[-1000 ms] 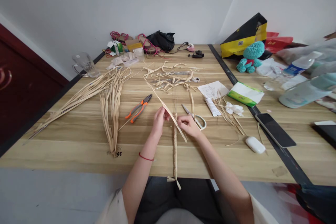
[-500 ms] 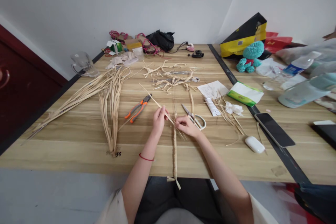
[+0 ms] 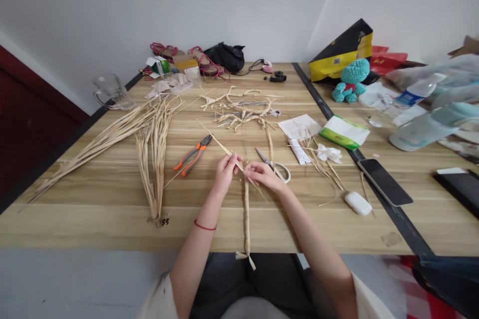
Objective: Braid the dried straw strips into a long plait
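A long twisted straw cord (image 3: 246,214) lies on the wooden table (image 3: 112,209) and runs from my hands down over the near edge. My left hand (image 3: 225,172) pinches a thin flat straw strip (image 3: 215,140) that slants up to the far left. My right hand (image 3: 264,175) holds the top of the cord where the strip meets it. Both hands are close together, fingers closed on the straw.
Orange-handled pliers (image 3: 190,154) lie left of my hands, scissors (image 3: 275,165) just right. Bundles of loose straw (image 3: 153,154) spread at left. Twisted straw pieces (image 3: 239,109), a paper note (image 3: 299,127), a phone (image 3: 383,188), a white earbud case (image 3: 358,203), a glass mug (image 3: 110,90) and a teal plush toy (image 3: 350,79) stand around.
The straw strip has been pulled in: its free lower end no longer sticks out past my right hand. My hands have drawn closer together at the cord's top.
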A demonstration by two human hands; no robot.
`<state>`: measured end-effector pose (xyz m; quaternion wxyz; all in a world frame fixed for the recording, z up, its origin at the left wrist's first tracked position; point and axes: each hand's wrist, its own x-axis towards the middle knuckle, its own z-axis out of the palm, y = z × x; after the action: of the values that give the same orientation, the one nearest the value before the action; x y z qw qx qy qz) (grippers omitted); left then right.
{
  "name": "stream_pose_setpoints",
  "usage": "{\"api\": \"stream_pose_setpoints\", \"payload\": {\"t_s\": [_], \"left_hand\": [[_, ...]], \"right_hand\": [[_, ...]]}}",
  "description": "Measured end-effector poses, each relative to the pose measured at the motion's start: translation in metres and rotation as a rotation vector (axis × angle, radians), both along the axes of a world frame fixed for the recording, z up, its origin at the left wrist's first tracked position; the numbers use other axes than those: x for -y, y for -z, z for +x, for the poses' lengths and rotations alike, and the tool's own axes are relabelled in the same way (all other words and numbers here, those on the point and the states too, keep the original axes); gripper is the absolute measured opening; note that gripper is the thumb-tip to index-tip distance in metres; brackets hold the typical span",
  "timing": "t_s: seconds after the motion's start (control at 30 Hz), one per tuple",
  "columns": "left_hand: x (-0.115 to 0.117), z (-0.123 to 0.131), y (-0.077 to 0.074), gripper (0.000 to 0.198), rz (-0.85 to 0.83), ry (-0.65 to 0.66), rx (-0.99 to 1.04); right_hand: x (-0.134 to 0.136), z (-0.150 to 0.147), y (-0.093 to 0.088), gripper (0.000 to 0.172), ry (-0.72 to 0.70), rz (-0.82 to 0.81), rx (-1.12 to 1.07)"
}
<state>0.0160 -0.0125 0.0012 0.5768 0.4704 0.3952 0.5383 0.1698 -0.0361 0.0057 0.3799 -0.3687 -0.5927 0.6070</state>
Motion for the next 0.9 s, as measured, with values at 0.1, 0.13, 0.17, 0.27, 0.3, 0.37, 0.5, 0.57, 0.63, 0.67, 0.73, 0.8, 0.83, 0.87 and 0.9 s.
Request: {"api": "stream_pose_setpoints", "payload": {"t_s": [0.1,0.13,0.17,0.27,0.3,0.37,0.5,0.57,0.63,0.67,0.73,0.8,0.83,0.87,0.9], "left_hand": [[0.000,0.000,0.000,0.041,0.016,0.014,-0.024],[0.000,0.000,0.000,0.042,0.019,0.017,-0.031],[0.001,0.000,-0.001,0.042,0.020,0.020,-0.038],[0.002,0.001,-0.002,0.042,0.010,0.035,-0.048],[0.002,0.001,-0.002,0.042,0.004,0.040,-0.050],[0.002,0.001,-0.002,0.041,-0.005,0.043,-0.051],[0.001,0.001,0.000,0.039,-0.016,0.036,-0.036],[0.000,0.001,0.000,0.037,-0.044,0.026,-0.015],[0.000,0.002,0.000,0.037,-0.078,0.027,0.005],[0.001,0.002,-0.001,0.037,-0.088,0.038,0.009],[0.002,0.002,-0.002,0.038,-0.096,0.096,0.006],[0.003,0.002,-0.004,0.039,-0.097,0.160,0.003],[0.004,0.002,-0.005,0.040,-0.095,0.180,0.005],[0.004,0.001,-0.005,0.040,-0.094,0.191,0.010],[0.004,0.001,-0.006,0.040,-0.092,0.193,0.016]], "right_hand": [[0.000,-0.001,-0.001,0.029,0.010,0.012,0.029],[0.000,-0.001,0.000,0.029,0.014,0.017,0.023],[-0.001,0.000,0.001,0.028,0.016,0.019,0.012],[-0.002,0.001,0.005,0.027,0.023,0.005,-0.041],[-0.003,0.002,0.007,0.027,0.028,-0.001,-0.054],[-0.003,0.002,0.008,0.027,0.037,-0.005,-0.068],[-0.003,0.002,0.005,0.025,0.066,-0.008,-0.108],[-0.002,0.001,0.003,0.025,0.081,-0.022,-0.138],[-0.002,-0.001,0.002,0.028,0.078,-0.035,-0.149],[-0.002,-0.002,0.002,0.030,0.071,-0.043,-0.147],[-0.002,-0.004,0.004,0.034,0.052,-0.065,-0.150],[-0.003,-0.007,0.007,0.037,0.033,-0.105,-0.175],[-0.004,-0.008,0.008,0.037,0.022,-0.126,-0.192],[-0.004,-0.009,0.010,0.037,0.012,-0.142,-0.209],[-0.005,-0.010,0.011,0.037,0.005,-0.153,-0.223]]}}
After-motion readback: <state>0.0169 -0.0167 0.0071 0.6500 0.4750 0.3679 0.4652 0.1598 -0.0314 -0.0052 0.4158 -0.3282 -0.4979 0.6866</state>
